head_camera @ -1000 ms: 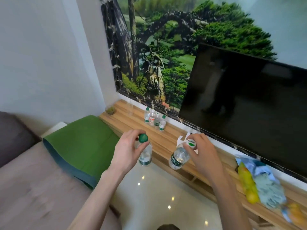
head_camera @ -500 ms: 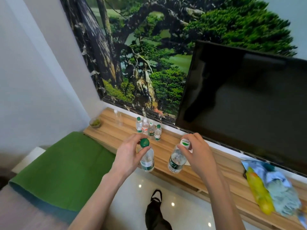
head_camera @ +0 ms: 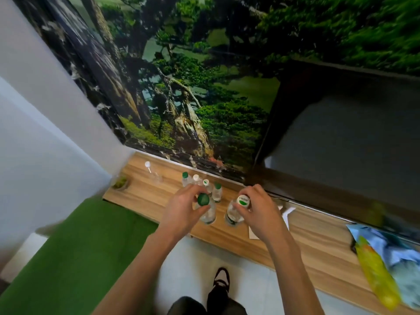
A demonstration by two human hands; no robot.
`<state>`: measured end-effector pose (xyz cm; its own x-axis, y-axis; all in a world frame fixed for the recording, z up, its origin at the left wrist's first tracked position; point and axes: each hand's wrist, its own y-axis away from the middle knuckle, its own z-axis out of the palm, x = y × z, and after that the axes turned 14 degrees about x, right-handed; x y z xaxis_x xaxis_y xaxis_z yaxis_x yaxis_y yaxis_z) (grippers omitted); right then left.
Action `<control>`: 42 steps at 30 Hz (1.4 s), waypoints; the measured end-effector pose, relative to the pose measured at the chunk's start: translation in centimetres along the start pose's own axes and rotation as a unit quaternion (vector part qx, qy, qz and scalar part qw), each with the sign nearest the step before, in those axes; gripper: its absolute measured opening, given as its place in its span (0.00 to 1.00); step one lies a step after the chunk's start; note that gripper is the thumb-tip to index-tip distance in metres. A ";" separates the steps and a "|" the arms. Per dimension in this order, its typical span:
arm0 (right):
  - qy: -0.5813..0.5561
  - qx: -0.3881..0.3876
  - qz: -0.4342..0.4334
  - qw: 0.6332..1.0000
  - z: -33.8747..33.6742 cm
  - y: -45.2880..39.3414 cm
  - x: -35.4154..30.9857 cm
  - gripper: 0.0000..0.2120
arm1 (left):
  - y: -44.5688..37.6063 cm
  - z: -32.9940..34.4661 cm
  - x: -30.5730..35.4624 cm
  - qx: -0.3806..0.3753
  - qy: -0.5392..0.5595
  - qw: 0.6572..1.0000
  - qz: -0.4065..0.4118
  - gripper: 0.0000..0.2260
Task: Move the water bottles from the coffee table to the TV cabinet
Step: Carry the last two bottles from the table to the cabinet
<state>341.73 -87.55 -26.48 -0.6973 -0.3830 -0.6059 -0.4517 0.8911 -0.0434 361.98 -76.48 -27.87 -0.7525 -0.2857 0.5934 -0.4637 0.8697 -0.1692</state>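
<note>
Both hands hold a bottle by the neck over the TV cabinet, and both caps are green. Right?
Not quite. The head view shows the left hand on a bottle with a green cap, but the cap on the bottle in the right hand is white with a green mark. The rest holds: both bottles are gripped near the neck over the TV cabinet.

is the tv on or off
Off: the TV screen is dark, showing only faint reflections.
</note>
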 end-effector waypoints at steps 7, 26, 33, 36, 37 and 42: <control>0.028 0.000 -0.019 0.999 3.0 -5.2 -1.9 0.08 | -5.7 -1.1 -3.3 0.013 -0.006 1.000 0.019 0.16; 0.025 -0.023 -0.012 0.999 21.2 -18.6 -14.3 0.10 | -17.8 -5.8 -24.7 -0.054 -0.011 0.998 0.008 0.15; 0.025 -0.053 -0.039 0.998 29.8 -23.6 -12.9 0.09 | -21.7 -1.6 -30.8 -0.067 -0.022 0.997 0.019 0.15; 0.042 -0.040 -0.051 0.997 33.2 -25.2 -11.1 0.09 | -22.9 1.3 -33.0 -0.074 -0.027 0.996 0.037 0.15; 0.047 -0.033 -0.054 0.997 34.3 -25.8 -10.3 0.09 | -23.3 2.4 -33.9 -0.077 -0.025 0.996 0.043 0.15; 0.046 -0.031 -0.043 0.998 39.9 -27.7 -6.5 0.11 | -24.7 7.6 -38.7 -0.091 -0.032 0.993 0.070 0.15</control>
<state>381.02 -100.05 -53.06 -0.7016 -0.4800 -0.5267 -0.5434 0.8385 -0.0404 398.98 -89.95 -52.63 -0.8342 -0.1759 0.5226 -0.2639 0.9595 -0.0982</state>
